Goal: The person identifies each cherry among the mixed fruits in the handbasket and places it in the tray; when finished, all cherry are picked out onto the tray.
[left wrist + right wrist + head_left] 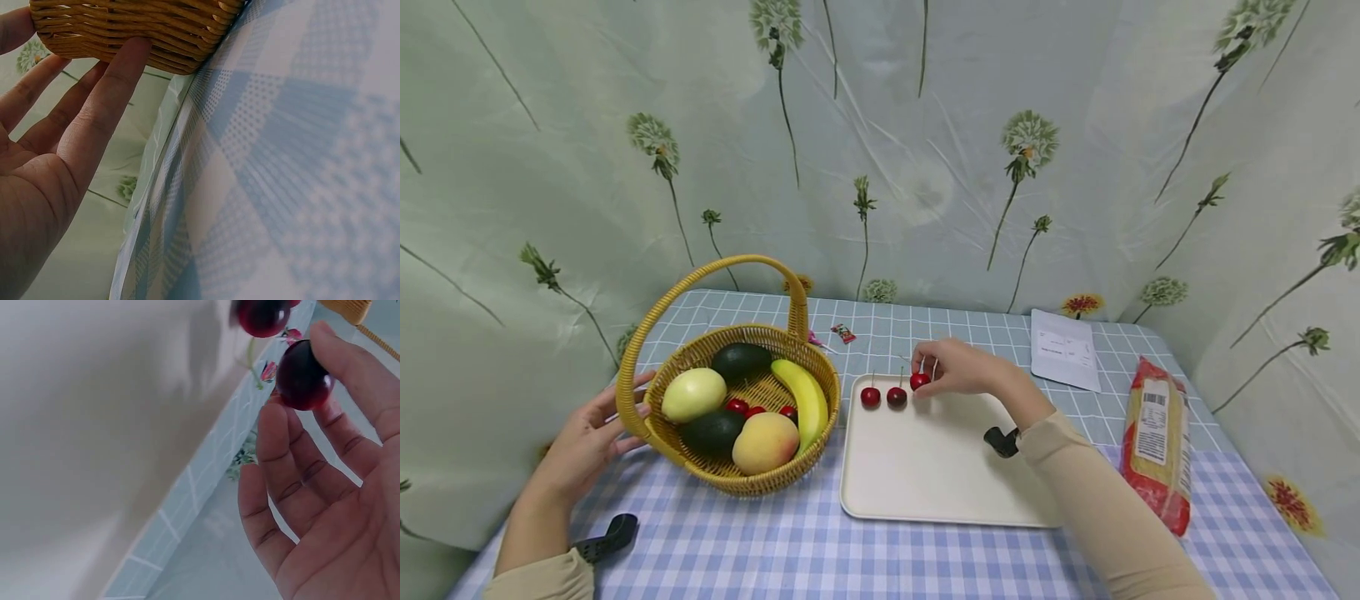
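My right hand (pixel 958 367) pinches a red cherry (pixel 919 381) between thumb and fingers over the upper part of the cream tray (pixel 940 475). The right wrist view shows this cherry (pixel 304 376) close up. To its left on the tray are two cherries, a red one (pixel 870 397) and a darker one (pixel 897 398), stems upward. My left hand (pixel 587 433) touches the left side of the wicker basket (pixel 760 487), its fingers spread and fairly straight. Inside are a banana (pixel 808 404), a peach (pixel 766 443), two dark green avocado-like fruits (pixel 741 362), a pale yellow-green fruit (pixel 694 395) and several cherries (pixel 737 406).
Behind the tray lies a small red-wrapped candy (pixel 844 333). A white pouch (pixel 1063 350) is at the back right, and a red-and-clear bag (pixel 1156 442) of yellowish food lies right of my right arm. The basket's tall handle (pixel 715 268) arches upward.
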Demonstrator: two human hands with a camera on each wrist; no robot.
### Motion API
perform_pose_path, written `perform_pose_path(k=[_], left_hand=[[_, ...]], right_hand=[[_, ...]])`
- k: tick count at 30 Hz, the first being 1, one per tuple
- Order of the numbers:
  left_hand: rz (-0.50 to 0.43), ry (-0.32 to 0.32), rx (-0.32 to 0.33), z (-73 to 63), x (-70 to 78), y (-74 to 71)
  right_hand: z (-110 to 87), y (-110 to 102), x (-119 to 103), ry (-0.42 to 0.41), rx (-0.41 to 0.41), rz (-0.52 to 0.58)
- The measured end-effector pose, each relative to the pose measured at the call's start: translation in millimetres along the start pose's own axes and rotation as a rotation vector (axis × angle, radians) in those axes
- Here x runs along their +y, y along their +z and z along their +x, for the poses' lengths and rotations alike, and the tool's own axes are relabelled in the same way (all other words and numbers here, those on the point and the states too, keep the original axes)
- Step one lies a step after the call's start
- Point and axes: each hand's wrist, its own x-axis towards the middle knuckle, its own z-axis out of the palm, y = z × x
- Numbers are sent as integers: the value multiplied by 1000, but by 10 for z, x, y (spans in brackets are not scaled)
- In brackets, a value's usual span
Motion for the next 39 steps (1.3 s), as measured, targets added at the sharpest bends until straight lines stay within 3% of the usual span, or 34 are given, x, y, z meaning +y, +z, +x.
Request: perform_pose_path(k=[10,39], left_hand=[[-17,-14,5,6,-2,-5],[1,-33,7,17,11,-11]], right_hand=[[-42,133,186,96,-14,-7],[5,257,214,54,-9,2]])
